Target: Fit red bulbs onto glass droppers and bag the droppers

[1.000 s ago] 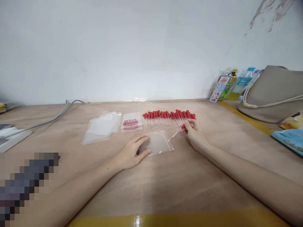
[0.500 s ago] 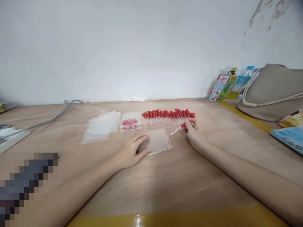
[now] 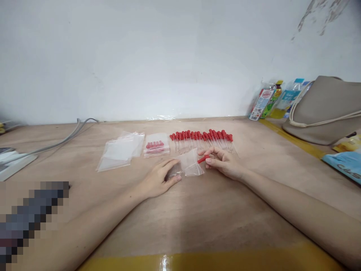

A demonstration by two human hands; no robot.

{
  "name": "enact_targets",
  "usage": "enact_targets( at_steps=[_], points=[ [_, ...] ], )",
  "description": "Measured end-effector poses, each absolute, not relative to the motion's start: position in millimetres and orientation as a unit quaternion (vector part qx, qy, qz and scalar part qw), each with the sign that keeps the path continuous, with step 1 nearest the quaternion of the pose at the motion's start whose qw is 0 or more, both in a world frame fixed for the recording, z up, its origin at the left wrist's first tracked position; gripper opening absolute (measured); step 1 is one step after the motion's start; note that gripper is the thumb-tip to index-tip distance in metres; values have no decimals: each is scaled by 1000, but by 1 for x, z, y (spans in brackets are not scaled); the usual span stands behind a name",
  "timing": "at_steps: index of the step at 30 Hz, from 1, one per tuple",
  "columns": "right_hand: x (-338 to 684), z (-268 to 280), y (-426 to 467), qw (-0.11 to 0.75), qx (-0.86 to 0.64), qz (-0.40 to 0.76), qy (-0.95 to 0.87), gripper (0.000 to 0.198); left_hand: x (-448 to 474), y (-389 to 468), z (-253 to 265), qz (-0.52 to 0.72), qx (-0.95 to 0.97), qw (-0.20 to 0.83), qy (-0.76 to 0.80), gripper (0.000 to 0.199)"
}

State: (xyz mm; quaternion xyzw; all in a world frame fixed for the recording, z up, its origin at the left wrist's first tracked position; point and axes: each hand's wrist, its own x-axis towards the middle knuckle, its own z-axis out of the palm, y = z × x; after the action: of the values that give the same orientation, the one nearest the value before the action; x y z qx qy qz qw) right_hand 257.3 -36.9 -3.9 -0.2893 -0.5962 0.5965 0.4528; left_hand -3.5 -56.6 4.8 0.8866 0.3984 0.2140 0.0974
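A small clear zip bag (image 3: 189,162) lies in front of me, bulging at its mouth. My left hand (image 3: 158,178) holds its left end between thumb and fingers. Pinched by the red rubber bulb in my right hand (image 3: 225,163) is a dropper (image 3: 203,159), its glass tube inside the bag's mouth on the right. Just behind, several droppers with red bulbs (image 3: 194,135) lie side by side in a row, tubes toward me. Left of that row, a filled zip bag (image 3: 156,145) has red-bulbed droppers in it. Several flat zip bags (image 3: 120,150) lie overlapping farther left.
At the right stand drink bottles (image 3: 284,99) and a carton (image 3: 262,103), beside a grey drawstring bag (image 3: 324,109). A blue packet (image 3: 342,165) lies nearer. Grey cables (image 3: 67,138) cross the left side of the table (image 3: 197,226). A wall rises behind.
My right hand has moved left and slightly down, sliding the dropper's glass tube into the zip bag. The bag's mouth has lifted and bulged. My left hand has hardly moved.
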Motion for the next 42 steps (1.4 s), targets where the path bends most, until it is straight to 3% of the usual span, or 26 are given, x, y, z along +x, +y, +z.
enact_targets(
  at_steps=[5,18,26,29,33,37,42],
  points=[
    [254,-3,-38,402,-254,614,-630,18,-1,-57,5,220,888,105,389,48],
    [261,-1,-27,355,-367,538,-671,21,-22,-43,15,178,914,164,325,48],
    [250,-1,-32,334,-361,382,-783,18,-20,-47,15,186,909,171,331,46],
    [258,-1,-22,352,-422,329,-768,14,-20,-48,16,193,905,190,329,33],
    [262,8,4,374,-536,167,-738,9,-18,-49,17,197,898,207,334,26],
    [248,21,39,324,-615,104,-711,6,-18,-50,17,195,897,205,339,24],
    [227,19,73,264,-684,91,-674,21,-19,-50,19,185,898,211,339,17]
  ],
)
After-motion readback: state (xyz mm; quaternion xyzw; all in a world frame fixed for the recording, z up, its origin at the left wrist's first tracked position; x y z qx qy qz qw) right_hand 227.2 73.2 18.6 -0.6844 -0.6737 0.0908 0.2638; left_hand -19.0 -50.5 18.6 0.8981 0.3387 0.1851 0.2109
